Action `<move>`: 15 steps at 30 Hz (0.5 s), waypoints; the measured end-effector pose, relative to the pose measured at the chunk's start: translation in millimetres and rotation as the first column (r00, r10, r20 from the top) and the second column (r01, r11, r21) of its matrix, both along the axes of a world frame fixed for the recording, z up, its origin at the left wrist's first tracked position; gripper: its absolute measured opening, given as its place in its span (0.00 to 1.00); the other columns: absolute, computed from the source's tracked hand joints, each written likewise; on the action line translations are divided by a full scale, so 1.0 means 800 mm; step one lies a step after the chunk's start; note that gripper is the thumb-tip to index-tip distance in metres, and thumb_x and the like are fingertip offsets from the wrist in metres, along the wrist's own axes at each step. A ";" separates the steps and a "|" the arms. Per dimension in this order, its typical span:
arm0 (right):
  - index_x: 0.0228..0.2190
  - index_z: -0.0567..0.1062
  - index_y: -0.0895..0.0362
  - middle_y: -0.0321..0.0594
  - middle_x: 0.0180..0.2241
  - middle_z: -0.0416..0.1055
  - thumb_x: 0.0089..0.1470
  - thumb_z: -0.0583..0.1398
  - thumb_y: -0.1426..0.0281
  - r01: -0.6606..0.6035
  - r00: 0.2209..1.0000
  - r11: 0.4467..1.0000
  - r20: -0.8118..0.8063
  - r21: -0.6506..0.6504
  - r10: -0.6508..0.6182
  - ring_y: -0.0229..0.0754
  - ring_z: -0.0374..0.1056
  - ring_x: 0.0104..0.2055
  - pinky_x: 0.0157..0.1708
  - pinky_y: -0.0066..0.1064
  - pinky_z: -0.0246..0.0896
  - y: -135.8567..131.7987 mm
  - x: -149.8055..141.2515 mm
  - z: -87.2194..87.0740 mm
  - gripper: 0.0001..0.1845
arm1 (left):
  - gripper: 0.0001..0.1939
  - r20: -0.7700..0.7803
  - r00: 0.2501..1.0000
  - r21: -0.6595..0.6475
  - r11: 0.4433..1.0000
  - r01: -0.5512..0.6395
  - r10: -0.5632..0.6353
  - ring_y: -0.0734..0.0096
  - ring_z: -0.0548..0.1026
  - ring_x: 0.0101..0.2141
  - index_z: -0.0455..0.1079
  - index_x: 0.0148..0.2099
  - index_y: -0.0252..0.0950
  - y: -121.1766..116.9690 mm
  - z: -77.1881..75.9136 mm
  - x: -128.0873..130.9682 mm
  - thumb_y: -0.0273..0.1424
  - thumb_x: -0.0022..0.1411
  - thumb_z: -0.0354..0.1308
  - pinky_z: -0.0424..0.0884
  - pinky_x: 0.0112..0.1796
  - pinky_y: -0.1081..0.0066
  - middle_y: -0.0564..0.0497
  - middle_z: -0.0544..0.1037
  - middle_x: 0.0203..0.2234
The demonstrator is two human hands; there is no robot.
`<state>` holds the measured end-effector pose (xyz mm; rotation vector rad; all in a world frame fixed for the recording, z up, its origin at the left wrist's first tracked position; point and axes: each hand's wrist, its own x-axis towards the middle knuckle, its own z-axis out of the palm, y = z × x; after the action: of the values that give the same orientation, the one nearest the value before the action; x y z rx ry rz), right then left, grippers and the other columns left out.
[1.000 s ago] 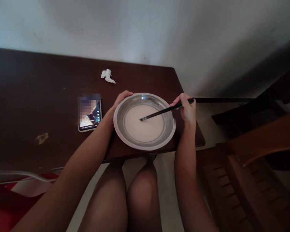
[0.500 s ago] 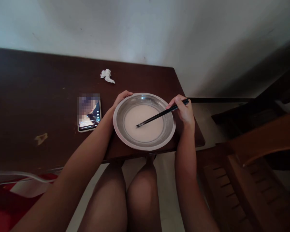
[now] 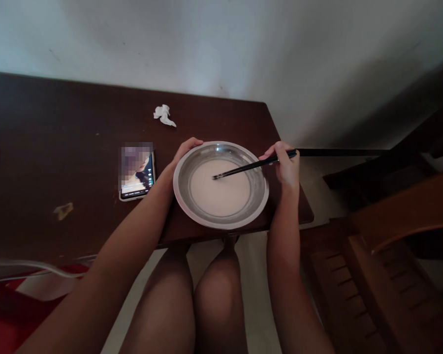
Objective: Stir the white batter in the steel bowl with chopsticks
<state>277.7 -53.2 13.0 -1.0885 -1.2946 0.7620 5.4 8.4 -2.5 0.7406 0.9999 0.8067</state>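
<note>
A wide steel bowl [image 3: 183, 196] stands at the front edge of the dark table, holding a smooth, pale, milky liquid [image 3: 221, 194]. My left hand [image 3: 186, 149] grips the bowl's far left rim, its fingers partly hidden by the bowl's outer side. In my right hand [image 3: 285, 160], at the bowl's right side, is a pair of black chopsticks [image 3: 249, 166], held together. They slant down to the left over the rim, and their tips meet the liquid a little above its middle.
Left of the bowl a phone [image 3: 137, 177] with a lit screen lies on the table [image 3: 66, 137]. Crumpled white tissue [image 3: 164, 115] sits farther back, and a brownish scrap [image 3: 64, 211] lies at left. A wooden chair [image 3: 358, 275] stands to the right, and a wall rises behind.
My right hand has shifted slightly to the right. The chopstick tips have moved away from me and a little right through the liquid. The left hand and bowl stay put.
</note>
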 end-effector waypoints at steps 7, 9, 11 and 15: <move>0.24 0.76 0.52 0.32 0.20 0.74 0.55 0.63 0.45 -0.089 0.995 0.996 0.053 -0.017 0.089 0.36 0.69 0.22 0.25 0.30 0.64 0.001 -0.001 -0.003 0.24 | 0.08 0.012 1.000 0.000 1.000 -0.019 0.019 0.66 0.72 0.21 0.70 0.27 0.41 0.001 -0.005 -0.001 0.35 0.57 0.55 0.73 0.30 0.68 0.53 0.75 0.16; 0.24 0.76 0.52 0.33 0.20 0.75 0.56 0.62 0.44 -0.014 0.999 1.000 0.032 0.021 0.014 0.36 0.69 0.22 0.24 0.30 0.63 0.001 -0.001 -0.002 0.25 | 0.08 0.018 1.000 -0.007 1.000 -0.025 0.025 0.67 0.72 0.21 0.70 0.27 0.41 0.001 -0.005 -0.001 0.35 0.58 0.55 0.73 0.29 0.69 0.53 0.75 0.17; 0.23 0.75 0.52 0.32 0.18 0.73 0.56 0.59 0.41 0.042 0.999 0.998 -0.010 0.042 -0.042 0.35 0.68 0.21 0.21 0.29 0.59 0.001 -0.001 -0.002 0.28 | 0.08 0.011 0.999 -0.014 0.999 -0.030 0.031 0.66 0.72 0.21 0.70 0.27 0.41 0.001 -0.004 -0.001 0.35 0.58 0.55 0.73 0.29 0.69 0.53 0.75 0.17; 0.23 0.76 0.51 0.32 0.17 0.71 0.54 0.59 0.39 -0.067 0.997 0.998 -0.029 0.012 0.068 0.36 0.67 0.19 0.19 0.30 0.58 0.000 -0.003 -0.003 0.29 | 0.08 -0.002 1.000 -0.012 1.000 -0.027 0.027 0.65 0.71 0.21 0.70 0.28 0.41 -0.001 -0.003 0.000 0.36 0.58 0.55 0.73 0.30 0.68 0.52 0.74 0.17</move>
<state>275.4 -53.5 10.8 -1.0251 -1.3146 0.8175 5.2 7.7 -4.9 0.7193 1.0177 0.8233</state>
